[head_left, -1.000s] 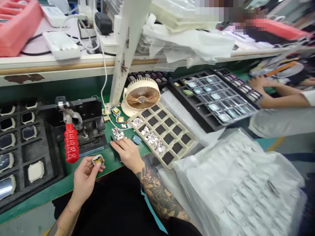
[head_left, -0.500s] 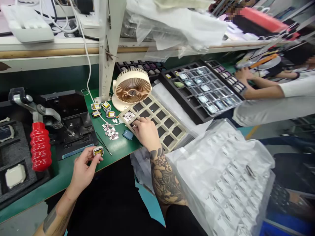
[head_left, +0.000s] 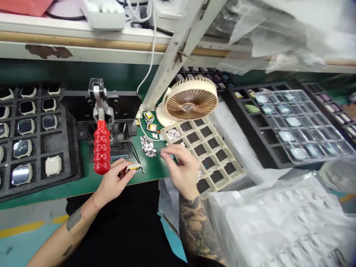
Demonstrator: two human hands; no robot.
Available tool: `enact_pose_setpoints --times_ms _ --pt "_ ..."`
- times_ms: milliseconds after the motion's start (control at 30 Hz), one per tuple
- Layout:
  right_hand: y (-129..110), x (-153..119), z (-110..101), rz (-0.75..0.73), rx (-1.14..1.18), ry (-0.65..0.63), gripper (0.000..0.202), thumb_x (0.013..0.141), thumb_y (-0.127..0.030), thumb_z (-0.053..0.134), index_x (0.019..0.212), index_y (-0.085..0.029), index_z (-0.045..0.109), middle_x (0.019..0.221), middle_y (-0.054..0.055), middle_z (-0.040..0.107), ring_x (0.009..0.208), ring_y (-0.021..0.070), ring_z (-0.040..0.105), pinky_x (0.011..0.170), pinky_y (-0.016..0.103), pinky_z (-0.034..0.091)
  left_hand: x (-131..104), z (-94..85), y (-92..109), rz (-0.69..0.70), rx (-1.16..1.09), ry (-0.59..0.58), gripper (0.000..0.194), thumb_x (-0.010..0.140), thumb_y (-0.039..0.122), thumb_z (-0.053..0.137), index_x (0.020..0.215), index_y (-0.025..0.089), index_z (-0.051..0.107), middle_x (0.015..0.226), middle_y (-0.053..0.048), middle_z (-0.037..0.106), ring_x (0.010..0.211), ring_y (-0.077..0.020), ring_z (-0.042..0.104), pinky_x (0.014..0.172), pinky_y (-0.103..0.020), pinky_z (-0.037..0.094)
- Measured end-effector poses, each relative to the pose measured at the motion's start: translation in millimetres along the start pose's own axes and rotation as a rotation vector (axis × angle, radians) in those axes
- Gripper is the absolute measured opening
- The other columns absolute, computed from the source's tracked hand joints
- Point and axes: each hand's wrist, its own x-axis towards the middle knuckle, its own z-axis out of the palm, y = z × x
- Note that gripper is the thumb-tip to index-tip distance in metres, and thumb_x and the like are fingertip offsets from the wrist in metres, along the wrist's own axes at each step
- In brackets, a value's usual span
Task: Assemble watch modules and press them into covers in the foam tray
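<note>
Between the thumb and fingers of my left hand point(head_left: 113, 181), a small smartwatch case point(head_left: 134, 167) is pinched edge-on, with yellow showing inside it. Right of it hovers my right hand point(head_left: 182, 168), thumb and fingertips together; whatever is between them is too small to make out. Beneath and beyond that hand stands a cream compartment tray point(head_left: 216, 134) with dark squares in its cells. Small silvery-white pieces point(head_left: 148, 146) lie heaped on the green bench. Behind them are several open watch cases point(head_left: 151, 127) with yellow inside. A thin dark tool point(head_left: 138, 160) lies beside the left fingertips.
A press clamp with a red handle point(head_left: 101, 148) stands left of centre. Further left, a black foam tray point(head_left: 65, 157) holds several watches. A beige fan point(head_left: 191, 99) sits behind the compartment tray. Plastic-wrapped trays point(head_left: 278, 218) and a clear tray point(head_left: 308, 122) occupy the right.
The view has swung left, bringing the foam tray of watches in. My right hand has left the compartment tray's cell and come nearer the left hand, which still holds the case, now tilted edge-on.
</note>
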Motion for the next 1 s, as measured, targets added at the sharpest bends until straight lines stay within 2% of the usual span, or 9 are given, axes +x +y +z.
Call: enact_pose_setpoints --times_ms 100,200,367,433,533,733,867,933,1000 --pt "-15.0 -19.9 37.8 0.029 0.269 -0.091 0.013 0.098 -0.018 0.081 0.101 -0.029 0.085 0.096 0.002 0.081 0.091 0.0205 0.076 0.086 0.038 0.062 0.6 0.7 0.5 0.032 0.003 0.006 0.015 0.11 0.031 0.067 0.115 0.022 0.078 0.093 -0.002 0.064 0.076 -0.0147 0.055 0.071 -0.028 0.045" --pt "-16.1 -30.0 61.1 0.047 0.326 -0.161 0.013 0.098 -0.017 0.081 0.1 -0.028 0.086 0.096 0.003 0.08 0.092 0.0197 0.075 0.086 0.037 0.062 0.2 2.2 -0.7 0.052 0.009 0.04 0.014 0.108 0.03 0.068 0.111 0.019 0.077 0.09 -0.002 0.061 0.077 -0.0156 0.054 0.072 -0.029 0.044" --pt "-8.2 -25.5 56.8 0.049 0.288 -0.275 0.01 0.101 -0.022 0.078 0.102 -0.028 0.086 0.102 0.004 0.076 0.097 0.0189 0.074 0.09 0.036 0.062 -0.6 3.5 -0.7 0.051 0.023 0.052 0.016 0.109 0.031 0.067 0.114 0.019 0.076 0.087 -0.001 0.057 0.075 -0.0155 0.053 0.071 -0.03 0.042" --pt "-6.1 -24.9 50.9 0.02 0.256 -0.389 0.015 0.102 -0.025 0.078 0.115 -0.029 0.084 0.114 0.006 0.076 0.107 0.0205 0.074 0.097 0.038 0.063 -1.0 3.4 -0.3 0.018 0.012 0.048 0.017 0.11 0.032 0.065 0.107 0.019 0.074 0.084 0.001 0.056 0.074 -0.0149 0.051 0.07 -0.029 0.041" --pt "-3.3 -30.3 48.5 -0.113 0.146 -0.508 0.039 0.103 -0.025 0.076 0.142 -0.03 0.071 0.134 0.009 0.073 0.125 0.0251 0.071 0.109 0.045 0.061 -1.5 2.3 -0.6 -0.054 -0.053 0.052 0.025 0.111 0.034 0.061 0.091 0.019 0.066 0.079 0.002 0.052 0.071 -0.0137 0.047 0.067 -0.028 0.038" --pt "-2.3 -40.6 60.5 -0.417 -0.139 -0.416 0.05 0.106 -0.014 0.064 0.154 -0.025 0.058 0.13 0.012 0.077 0.119 0.0296 0.071 0.103 0.051 0.061 -1.2 -4.5 -3.9 -0.057 -0.085 0.05 0.029 0.11 0.035 0.062 0.086 0.019 0.062 0.079 0.002 0.054 0.07 -0.0128 0.048 0.066 -0.026 0.04" --pt "-16.4 -47.9 58.5 -0.385 -0.251 -0.382 0.044 0.109 -0.02 0.062 0.152 -0.024 0.058 0.135 0.012 0.076 0.122 0.0269 0.072 0.102 0.045 0.062 -7.7 -7.8 -4.7 -0.08 -0.109 0.0 0.026 0.109 0.038 0.065 0.093 0.018 0.071 0.075 0.002 0.063 0.066 -0.0125 0.057 0.064 -0.025 0.047" --pt "-25.3 -54.2 47.2 -0.345 -0.319 -0.322 0.046 0.11 -0.026 0.063 0.155 -0.022 0.055 0.146 0.015 0.071 0.134 0.0271 0.069 0.109 0.044 0.061 -10.1 -8.4 -5.7 -0.074 -0.133 0.074 0.02 0.106 0.037 0.071 0.101 0.017 0.074 0.075 0.001 0.069 0.064 -0.0129 0.063 0.065 -0.024 0.053" --pt "-33.3 -63.4 24.4 -0.28 -0.38 -0.191 0.051 0.109 -0.031 0.065 0.157 -0.02 0.052 0.151 0.017 0.068 0.139 0.0269 0.066 0.113 0.044 0.06 -8.6 -7.3 -6.8 -0.065 -0.196 0.206 0.022 0.1 0.034 0.079 0.112 0.017 0.072 0.087 -0.003 0.078 0.07 -0.0161 0.074 0.07 -0.027 0.062"
